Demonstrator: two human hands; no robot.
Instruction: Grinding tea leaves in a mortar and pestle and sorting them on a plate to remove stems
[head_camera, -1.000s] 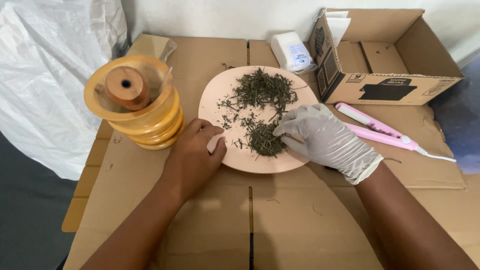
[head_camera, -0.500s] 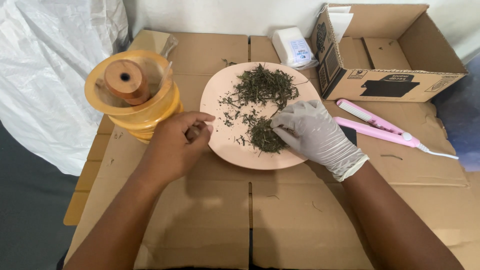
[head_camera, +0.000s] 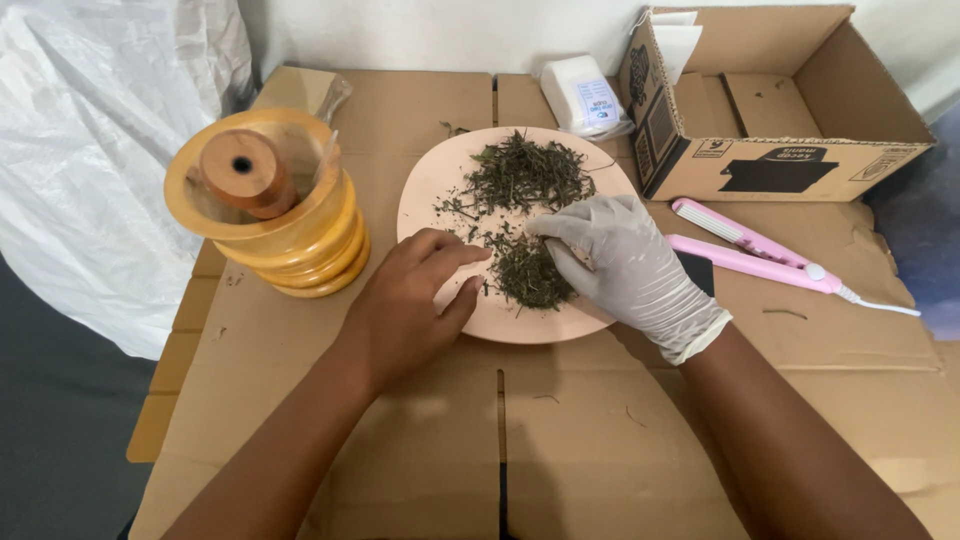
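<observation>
A yellow wooden mortar stands at left. Since a second ago the bare left hand has slid onto the pink plate, fingers seemingly pinching a small white piece. The gloved right hand, fingers curled, now presses the nearer heap of dried green leaves, gathering it

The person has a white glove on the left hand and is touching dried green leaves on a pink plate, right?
Not quite. The head view shows the white glove on the right hand; the left hand is bare. Both do touch the dried green leaves on the pink plate.
</observation>
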